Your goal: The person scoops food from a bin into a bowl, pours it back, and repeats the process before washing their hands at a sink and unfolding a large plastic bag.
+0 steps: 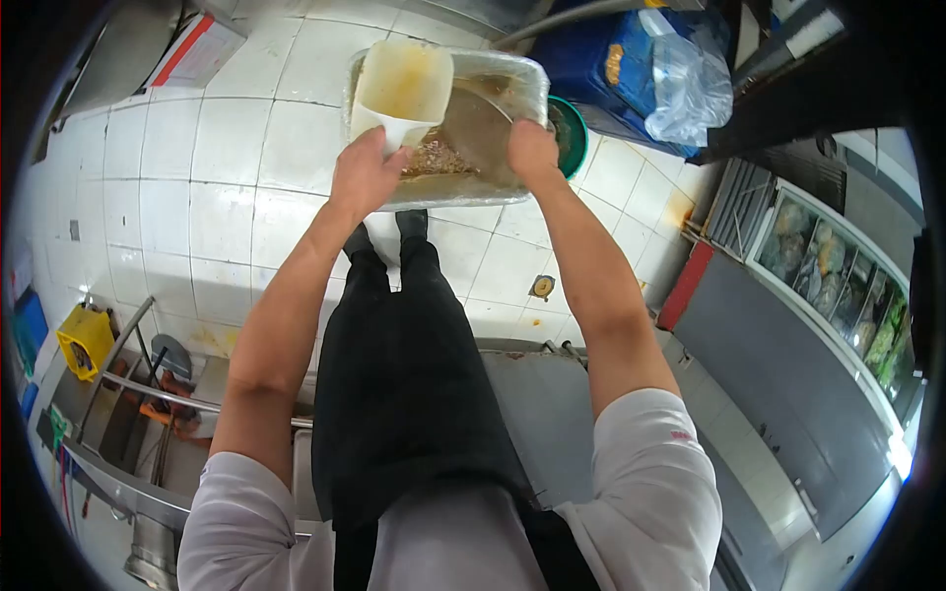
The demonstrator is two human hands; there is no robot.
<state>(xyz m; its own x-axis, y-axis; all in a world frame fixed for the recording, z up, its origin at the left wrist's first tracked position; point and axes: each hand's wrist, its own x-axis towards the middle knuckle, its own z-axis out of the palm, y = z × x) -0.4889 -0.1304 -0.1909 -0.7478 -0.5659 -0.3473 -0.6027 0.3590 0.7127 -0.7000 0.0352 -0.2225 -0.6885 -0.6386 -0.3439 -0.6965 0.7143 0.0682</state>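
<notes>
1. Steel tray (512, 192) — on the tiled floor (197, 197) past my feet, tipped up toward me. Long axis runs left to right across the view; its open face points back at me. Brown sauce and scraps pool along the near, lower edge.

2. White scoop (404, 84) — over the tray's left half. Its wide mouth points up the frame, away from me, with the handle toward my wrist; long axis roughly along my forearm. Inside is smeared yellow-brown.

3. Left hand (363, 179) — fingers wrapped closed around the scoop's handle, thumb on top.

4. Right hand (532, 150) — clamped over the tray's near rim, fingers curled out of sight behind it, so I cannot tell their spread. It seems to hold the tilt.

5. Step in hand, as I judge it — scooping the residue out of the tipped tray. The next move calls for dropping the scoop's lip to the low edge where the scraps gather, keeping the tilt steady.
</notes>
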